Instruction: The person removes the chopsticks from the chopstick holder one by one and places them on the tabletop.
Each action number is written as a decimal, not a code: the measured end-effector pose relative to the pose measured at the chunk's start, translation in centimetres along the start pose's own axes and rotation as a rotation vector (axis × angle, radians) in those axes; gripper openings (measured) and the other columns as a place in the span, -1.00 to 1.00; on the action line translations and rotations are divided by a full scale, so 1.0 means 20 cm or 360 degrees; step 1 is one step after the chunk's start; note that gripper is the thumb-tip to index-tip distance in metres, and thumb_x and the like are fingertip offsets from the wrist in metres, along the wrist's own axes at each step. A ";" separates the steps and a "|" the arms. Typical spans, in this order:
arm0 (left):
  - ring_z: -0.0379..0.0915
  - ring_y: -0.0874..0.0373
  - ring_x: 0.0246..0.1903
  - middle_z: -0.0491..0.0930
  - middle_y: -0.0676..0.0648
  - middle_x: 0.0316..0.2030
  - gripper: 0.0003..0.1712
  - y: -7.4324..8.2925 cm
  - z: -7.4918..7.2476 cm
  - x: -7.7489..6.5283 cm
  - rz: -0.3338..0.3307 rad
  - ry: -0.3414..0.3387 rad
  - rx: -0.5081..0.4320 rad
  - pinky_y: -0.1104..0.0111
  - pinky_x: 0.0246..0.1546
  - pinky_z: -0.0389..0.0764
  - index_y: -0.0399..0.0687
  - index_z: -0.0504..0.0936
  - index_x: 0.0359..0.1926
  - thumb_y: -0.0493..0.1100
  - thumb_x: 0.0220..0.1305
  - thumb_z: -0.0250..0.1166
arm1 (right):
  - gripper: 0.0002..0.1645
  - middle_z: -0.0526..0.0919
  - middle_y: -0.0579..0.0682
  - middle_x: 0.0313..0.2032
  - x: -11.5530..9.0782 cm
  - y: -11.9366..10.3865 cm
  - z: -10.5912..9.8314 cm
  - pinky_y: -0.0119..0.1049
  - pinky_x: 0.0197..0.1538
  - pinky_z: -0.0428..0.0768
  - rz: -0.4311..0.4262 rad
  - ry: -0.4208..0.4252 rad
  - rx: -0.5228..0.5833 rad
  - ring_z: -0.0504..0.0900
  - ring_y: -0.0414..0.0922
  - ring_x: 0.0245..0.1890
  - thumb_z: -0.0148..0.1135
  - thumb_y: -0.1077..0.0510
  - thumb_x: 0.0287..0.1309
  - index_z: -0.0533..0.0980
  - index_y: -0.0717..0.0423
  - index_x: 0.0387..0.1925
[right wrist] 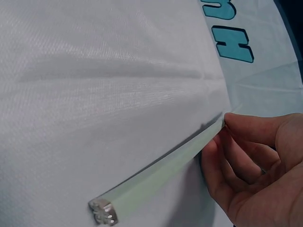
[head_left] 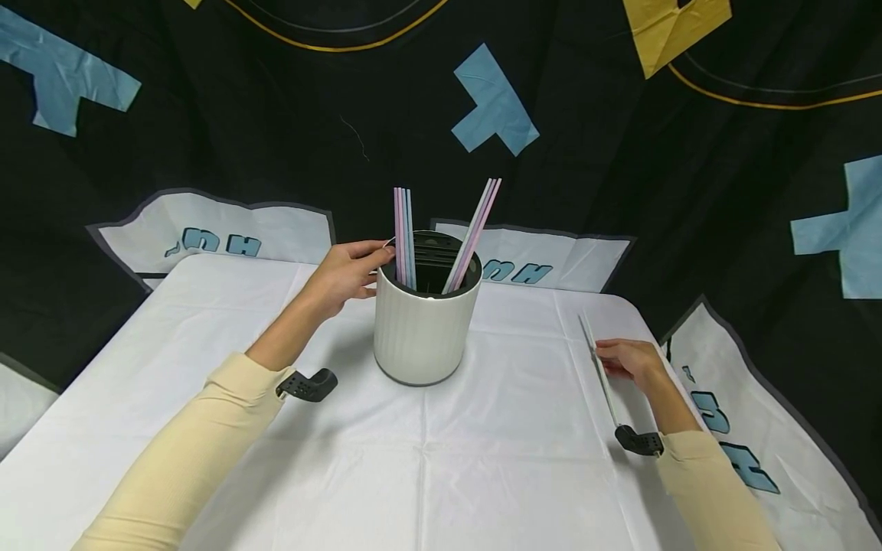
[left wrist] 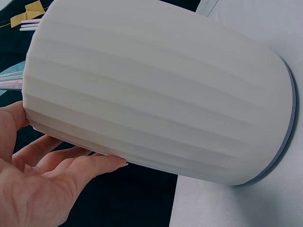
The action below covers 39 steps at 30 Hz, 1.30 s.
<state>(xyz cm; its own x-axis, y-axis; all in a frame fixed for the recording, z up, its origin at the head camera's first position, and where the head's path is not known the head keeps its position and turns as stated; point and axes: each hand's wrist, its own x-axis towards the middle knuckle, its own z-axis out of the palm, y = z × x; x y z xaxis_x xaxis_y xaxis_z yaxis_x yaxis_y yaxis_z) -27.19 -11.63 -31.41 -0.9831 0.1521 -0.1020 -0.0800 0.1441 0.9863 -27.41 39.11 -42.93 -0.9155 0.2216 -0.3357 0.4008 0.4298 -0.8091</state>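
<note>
A white ribbed utensil holder (head_left: 423, 337) with a dark divided insert stands upright on the cloth-covered table. My left hand (head_left: 338, 279) holds it at its left rim, fingers against the outer wall (left wrist: 142, 94). Two bunches of pastel chopsticks lean in the holder: pink and blue chopsticks (head_left: 403, 229) at the left, white and pink chopsticks (head_left: 474, 233) at the right. Off to the right, my right hand (head_left: 628, 360) pinches a pale green chopstick (right wrist: 161, 172) between thumb and fingers. Its silvery patterned end (right wrist: 103, 211) points toward the wrist camera, and it slants close over the cloth.
A white cloth (head_left: 358, 459) with fold creases covers the table. Behind it hangs a black backdrop (head_left: 276, 130) with blue and yellow patches. White lettered banners (head_left: 255, 229) show past the table's back and right edges.
</note>
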 end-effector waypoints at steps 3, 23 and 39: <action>0.36 -0.18 0.39 0.34 -0.13 0.46 -0.37 0.00 0.00 0.00 -0.0001 0.0002 0.0000 -0.04 0.26 0.54 -0.04 0.35 0.48 0.03 0.51 0.19 | -0.40 0.67 -0.29 -0.42 0.00 0.01 0.00 -0.44 -0.28 0.72 -0.0004 0.0003 0.0000 0.67 -0.30 -0.43 0.28 0.21 0.32 0.42 0.43 0.30; 0.35 -0.17 0.39 0.34 -0.13 0.47 -0.38 0.00 0.01 0.00 -0.0003 0.0000 0.0015 -0.04 0.26 0.54 -0.04 0.34 0.49 0.03 0.52 0.17 | -0.42 0.69 -0.19 -0.35 0.00 0.02 0.01 -0.45 -0.30 0.70 0.0050 0.0014 -0.0031 0.64 -0.27 -0.40 0.25 0.19 0.35 0.43 0.39 0.31; 0.36 -0.17 0.39 0.36 -0.12 0.45 -0.39 0.00 0.00 0.00 -0.0004 -0.0002 -0.0002 -0.03 0.26 0.54 -0.04 0.37 0.47 0.02 0.51 0.19 | -0.41 0.55 0.21 0.16 -0.18 -0.47 0.13 -0.47 -0.04 0.70 -0.0313 -0.0120 -0.0091 0.68 -0.14 -0.09 0.04 -0.02 0.51 0.40 0.33 0.33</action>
<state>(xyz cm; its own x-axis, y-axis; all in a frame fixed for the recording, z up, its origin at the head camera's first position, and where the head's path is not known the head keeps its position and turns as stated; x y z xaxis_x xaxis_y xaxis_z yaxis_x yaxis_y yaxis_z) -27.16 -11.62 -31.42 -0.9827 0.1526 -0.1049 -0.0830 0.1434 0.9862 -27.98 32.08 -35.37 -0.9755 0.0634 -0.2107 0.2133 0.5076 -0.8348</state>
